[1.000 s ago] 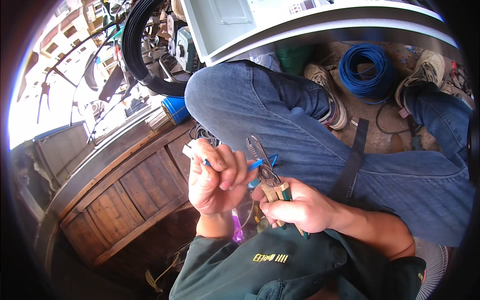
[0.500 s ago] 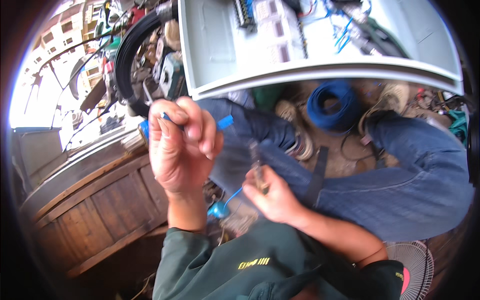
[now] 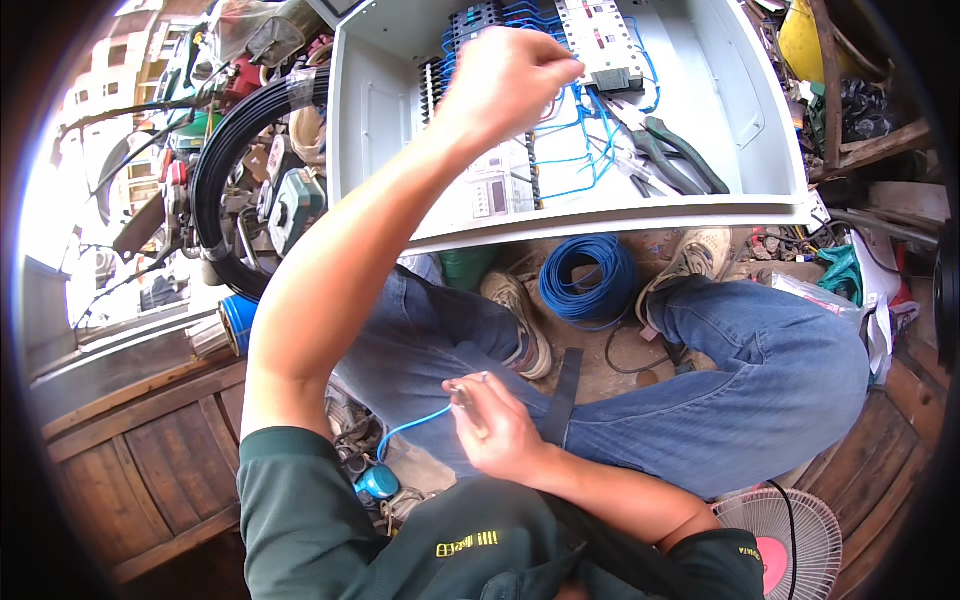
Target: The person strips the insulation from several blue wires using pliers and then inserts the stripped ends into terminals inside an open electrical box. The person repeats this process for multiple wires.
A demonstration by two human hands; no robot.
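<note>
My left hand point(image 3: 510, 80) is raised into the open grey electrical box point(image 3: 740, 110), its fingers pinched together at the blue wiring point(image 3: 575, 140) beside the white breakers point(image 3: 600, 40). What it pinches is hidden; it looks like a thin blue wire. My right hand point(image 3: 492, 425) rests low over my lap, closed on a small metal plier tool point(image 3: 466, 388). A loose blue wire point(image 3: 405, 430) runs from that hand down to the left. My knees in blue jeans point(image 3: 760, 380) frame both sides.
A coil of blue wire point(image 3: 588, 278) lies on the ground between my shoes. Green-handled pliers point(image 3: 670, 150) lie inside the box. A black cable coil point(image 3: 215, 190) hangs at left, a wooden crate point(image 3: 130, 470) sits lower left, a small fan point(image 3: 785, 540) lower right.
My left hand has lifted from my lap up into the electrical box. The view tilted upward, bringing the box interior in. My right hand stayed low with the tool.
</note>
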